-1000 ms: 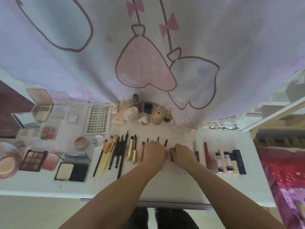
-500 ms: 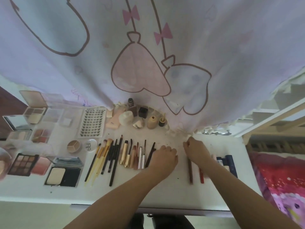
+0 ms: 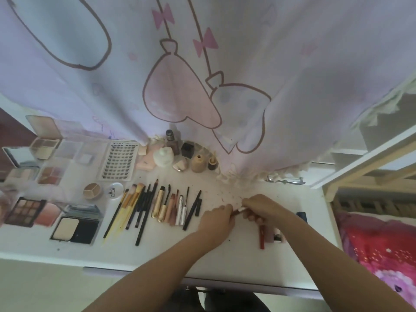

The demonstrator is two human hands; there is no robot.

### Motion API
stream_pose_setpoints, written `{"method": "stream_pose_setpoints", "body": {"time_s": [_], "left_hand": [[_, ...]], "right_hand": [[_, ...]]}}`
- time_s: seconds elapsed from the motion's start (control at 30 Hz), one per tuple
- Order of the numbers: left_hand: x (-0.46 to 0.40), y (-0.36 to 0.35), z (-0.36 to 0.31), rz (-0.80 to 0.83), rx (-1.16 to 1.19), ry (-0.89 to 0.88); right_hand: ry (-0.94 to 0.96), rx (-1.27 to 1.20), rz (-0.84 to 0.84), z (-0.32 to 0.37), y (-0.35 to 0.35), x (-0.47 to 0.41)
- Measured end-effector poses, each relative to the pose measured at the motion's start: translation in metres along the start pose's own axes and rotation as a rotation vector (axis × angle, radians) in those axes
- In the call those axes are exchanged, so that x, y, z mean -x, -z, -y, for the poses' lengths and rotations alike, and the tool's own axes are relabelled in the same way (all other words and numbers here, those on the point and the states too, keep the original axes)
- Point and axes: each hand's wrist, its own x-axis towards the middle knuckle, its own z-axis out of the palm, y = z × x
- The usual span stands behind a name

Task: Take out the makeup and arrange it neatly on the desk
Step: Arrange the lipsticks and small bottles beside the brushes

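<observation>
Both hands close over a slim brown pencil-like stick (image 3: pixel 236 212), so only a short stretch shows between them and its ends stay hidden. The right hand (image 3: pixel 262 207) and forearm cover most of the row of small tubes (image 3: pixel 277 237) on the white surface (image 3: pixel 225 255). A round pinkish object (image 3: pixel 3 199) is cut off at the left edge and blurred.

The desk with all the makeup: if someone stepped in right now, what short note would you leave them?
Left hand and right hand each pinch one end of a slim brown pencil held just above the desk.
Done: palettes laid out at the left, brushes and mascara-type sticks lined up in a row at centre, small bottles at the back.
Left: set the pencil down in line; straighten the red pencil and the tubes partly hidden under the right forearm.
</observation>
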Motion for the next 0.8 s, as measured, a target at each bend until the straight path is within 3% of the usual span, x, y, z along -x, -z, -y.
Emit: {"method": "stream_pose_setpoints", "body": {"time_s": [0.17,0.4,0.53,0.7,0.8], "left_hand": [[0.025,0.039,0.024,-0.048,-0.018,-0.152],[0.036,0.075,0.037,-0.042,-0.032,-0.096],[0.040,0.088,0.040,-0.071,-0.033,-0.123],[0.045,0.095,0.047,-0.089,-0.080,-0.131],[0.047,0.098,0.052,-0.105,-0.073,-0.135]], "right_hand": [[0.052,0.081,0.289,0.015,0.006,0.027],[0.326,0.085,0.199,0.032,-0.014,0.041],[0.237,0.031,0.173,0.043,-0.019,0.052],[0.313,0.035,0.182,0.052,-0.025,0.054],[0.244,0.010,0.159,0.055,-0.032,0.055]]}}
